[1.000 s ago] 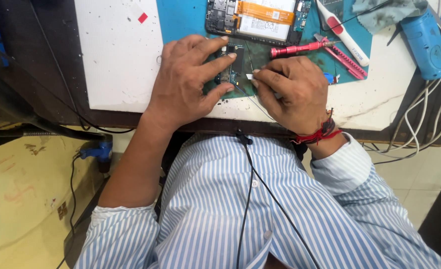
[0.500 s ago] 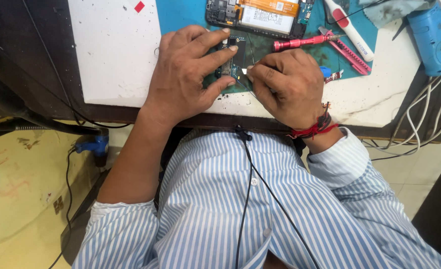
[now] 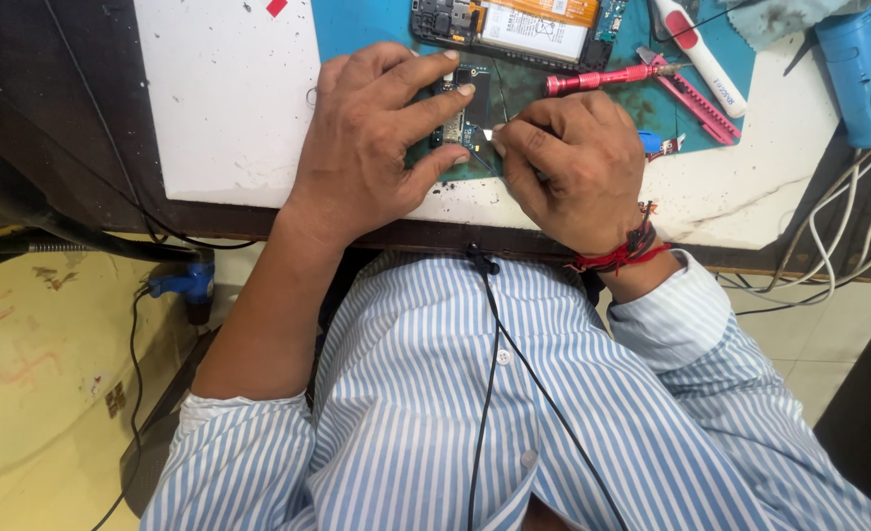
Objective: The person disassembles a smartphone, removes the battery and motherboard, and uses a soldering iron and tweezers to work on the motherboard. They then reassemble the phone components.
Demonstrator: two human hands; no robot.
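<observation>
Teal work mat (image 3: 376,29) sits on a white bench top (image 3: 229,108), and 1 small dark circuit board (image 3: 465,98) lies on the mat near its front edge, between the 2 hands.

Left hand (image 3: 376,147): palm down, fingers spread over the board, thumb at its near edge and fingertips pressing its top and far side, so it is pinning the board flat.

Right hand (image 3: 573,167): curled tight, thumb and forefinger pinching 1 small pale tool tip (image 3: 489,133) that touches the board's right edge. Can't tell what kind of tool; most of it is hidden in the fist. Red thread band (image 3: 622,254) on that wrist.

Other items, counted:
- 1 opened phone (image 3: 504,22), back off, battery showing, just beyond the board at the mat's far edge.
- 1 red screwdriver (image 3: 602,79) lying across the mat, just above the right hand.
- 1 pink flat tool (image 3: 701,103) to the right of the screwdriver.
- 1 white-and-red pen-like tool (image 3: 696,49) further back.
- 1 blue handheld device (image 3: 863,69) at the far right, with white cables (image 3: 848,211) trailing off the bench.
- 1 black cord (image 3: 489,354) running down the striped shirt (image 3: 435,393).
</observation>
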